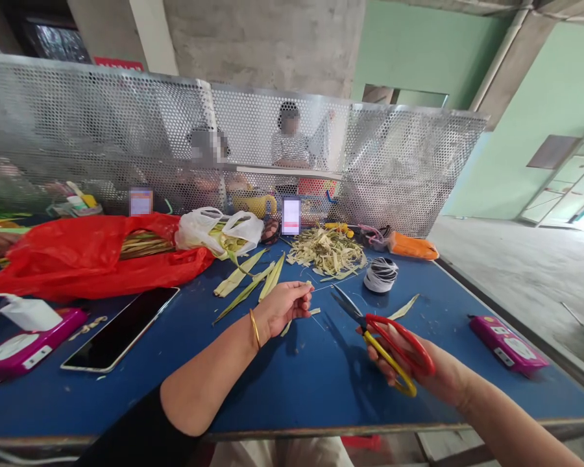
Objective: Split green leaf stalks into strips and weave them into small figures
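Observation:
My left hand (287, 303), with a gold bangle at its wrist, is closed in a pinch over the table. A small pale piece of corn husk (309, 285) shows at its fingertips, and a thin thread runs from there toward the right. In my right hand (418, 363) are scissors (374, 322) with one red and one yellow handle. Their blades stand apart, tips close to the thread; whether they touch it I cannot tell. Behind the scissors sits a spool of white and dark thread (380, 275). Husk strips (243, 274) lie beyond my left hand.
A heap of husk shreds (328, 251) lies farther back on the blue table (292, 395). At left are a red plastic bag (78, 253), a white bag (219, 227), a phone (121, 334) and a purple power strip (34, 344); another (509, 344) is at right. People sit behind the perforated metal screen (399, 162).

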